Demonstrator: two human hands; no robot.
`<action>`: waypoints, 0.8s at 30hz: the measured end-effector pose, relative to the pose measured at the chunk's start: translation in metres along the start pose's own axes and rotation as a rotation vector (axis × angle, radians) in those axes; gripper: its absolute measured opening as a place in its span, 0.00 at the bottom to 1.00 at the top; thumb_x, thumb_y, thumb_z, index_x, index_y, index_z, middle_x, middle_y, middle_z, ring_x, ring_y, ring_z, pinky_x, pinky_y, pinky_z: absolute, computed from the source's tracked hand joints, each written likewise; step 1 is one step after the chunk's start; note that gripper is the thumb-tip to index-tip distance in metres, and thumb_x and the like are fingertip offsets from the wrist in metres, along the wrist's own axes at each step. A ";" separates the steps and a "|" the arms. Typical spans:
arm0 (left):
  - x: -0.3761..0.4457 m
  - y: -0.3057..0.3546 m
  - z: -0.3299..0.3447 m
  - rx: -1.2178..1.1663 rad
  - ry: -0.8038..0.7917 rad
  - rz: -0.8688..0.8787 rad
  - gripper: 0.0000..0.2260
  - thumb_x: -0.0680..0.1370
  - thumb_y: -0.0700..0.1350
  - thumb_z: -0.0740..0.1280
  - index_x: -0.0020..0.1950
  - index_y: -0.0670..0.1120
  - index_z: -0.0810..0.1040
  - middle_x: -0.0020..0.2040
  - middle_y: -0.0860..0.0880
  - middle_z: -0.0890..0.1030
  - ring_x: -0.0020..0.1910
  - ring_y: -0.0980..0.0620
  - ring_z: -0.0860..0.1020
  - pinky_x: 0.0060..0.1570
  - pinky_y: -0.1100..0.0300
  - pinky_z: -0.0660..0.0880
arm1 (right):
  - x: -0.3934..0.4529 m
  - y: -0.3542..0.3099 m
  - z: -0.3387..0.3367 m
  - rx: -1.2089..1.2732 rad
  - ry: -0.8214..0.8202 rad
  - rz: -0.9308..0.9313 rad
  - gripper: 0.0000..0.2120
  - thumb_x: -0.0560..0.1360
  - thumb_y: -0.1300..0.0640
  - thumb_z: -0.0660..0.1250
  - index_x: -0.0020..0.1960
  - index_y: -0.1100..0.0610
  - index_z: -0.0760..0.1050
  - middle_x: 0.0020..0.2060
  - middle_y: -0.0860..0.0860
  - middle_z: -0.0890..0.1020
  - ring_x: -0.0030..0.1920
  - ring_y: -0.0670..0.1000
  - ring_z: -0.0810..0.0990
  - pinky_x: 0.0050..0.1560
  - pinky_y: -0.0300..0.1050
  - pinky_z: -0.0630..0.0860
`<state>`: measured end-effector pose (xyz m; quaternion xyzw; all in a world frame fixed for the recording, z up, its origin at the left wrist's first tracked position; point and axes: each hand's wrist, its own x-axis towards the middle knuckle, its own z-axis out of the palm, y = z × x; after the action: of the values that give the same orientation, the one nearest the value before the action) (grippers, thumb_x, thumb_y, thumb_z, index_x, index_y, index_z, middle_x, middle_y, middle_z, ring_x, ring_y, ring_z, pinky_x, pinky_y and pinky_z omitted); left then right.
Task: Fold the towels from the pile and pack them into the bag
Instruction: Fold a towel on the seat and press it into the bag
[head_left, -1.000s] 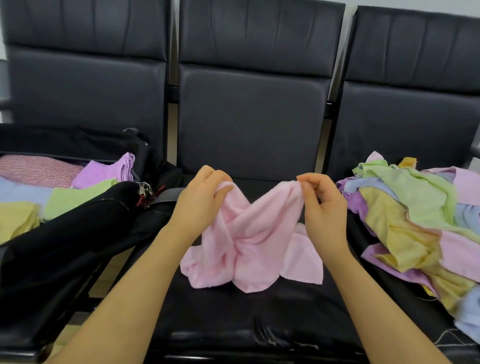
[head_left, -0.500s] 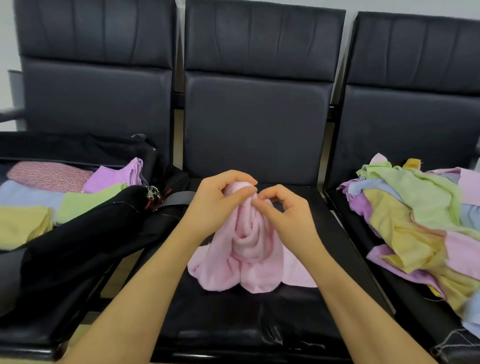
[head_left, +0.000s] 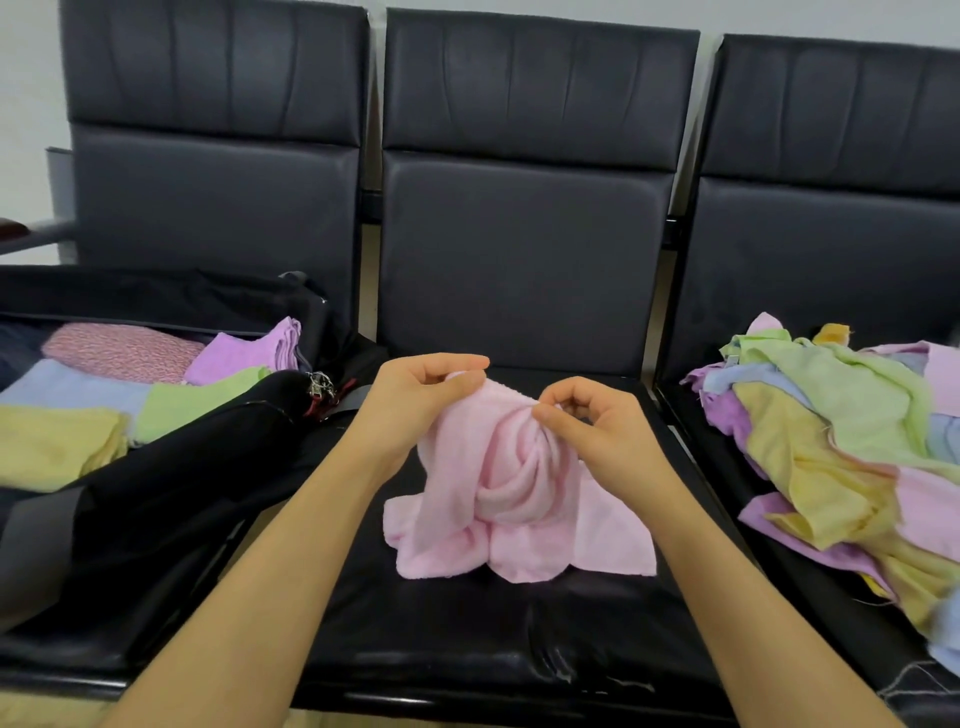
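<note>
Left hand (head_left: 415, 400): fingers curled, thumb and fingertips pinching the upper edge of the pink towel (head_left: 498, 499). Right hand (head_left: 597, 431): fingers curled, thumb and forefinger pinching a gathered fold of the same towel, just right of the left hand's grip.

Pink towel: soft terry, pale, bunched and twisted between the two grips, spiral creases at its middle. It hangs roughly upright from the hands, lower corners splayed flat on the middle seat (head_left: 467, 644), widest at the bottom.

Middle seat: black glossy leatherette, cracked near its front edge; padded panelled backrest.

Left seat: open black bag (head_left: 156, 493), matte fabric, metal zipper pull at its corner. Folded towels (head_left: 104, 395) lie inside: yellow, green, blue, lilac, speckled pink.

Right seat: loose pile of towels (head_left: 841, 447), crumpled, in green, yellow, lilac, pink, blue, frayed threads at the edges.
</note>
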<state>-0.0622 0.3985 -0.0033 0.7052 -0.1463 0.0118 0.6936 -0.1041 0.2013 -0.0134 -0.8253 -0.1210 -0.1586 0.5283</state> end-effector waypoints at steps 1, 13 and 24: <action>-0.001 0.001 -0.001 0.038 -0.008 -0.002 0.07 0.75 0.41 0.71 0.50 0.50 0.84 0.48 0.54 0.84 0.50 0.57 0.81 0.52 0.62 0.77 | 0.000 0.000 -0.002 -0.009 0.000 0.002 0.07 0.76 0.60 0.68 0.41 0.51 0.78 0.32 0.40 0.79 0.34 0.40 0.75 0.36 0.32 0.71; -0.021 0.010 -0.002 0.040 0.002 0.042 0.07 0.75 0.39 0.71 0.45 0.52 0.85 0.46 0.54 0.85 0.49 0.58 0.82 0.52 0.62 0.77 | -0.014 -0.010 -0.011 0.069 0.010 0.062 0.08 0.74 0.64 0.70 0.47 0.51 0.80 0.44 0.47 0.84 0.47 0.50 0.82 0.47 0.46 0.79; -0.005 0.043 -0.006 -0.125 0.224 0.047 0.09 0.76 0.36 0.68 0.48 0.49 0.84 0.44 0.56 0.83 0.42 0.63 0.81 0.38 0.72 0.75 | 0.014 -0.057 -0.032 -0.097 0.364 -0.089 0.07 0.74 0.63 0.69 0.46 0.51 0.81 0.41 0.41 0.82 0.44 0.38 0.79 0.44 0.28 0.73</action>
<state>-0.0757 0.4058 0.0374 0.6511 -0.0848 0.0979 0.7478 -0.1161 0.1967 0.0525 -0.8014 -0.0518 -0.3342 0.4933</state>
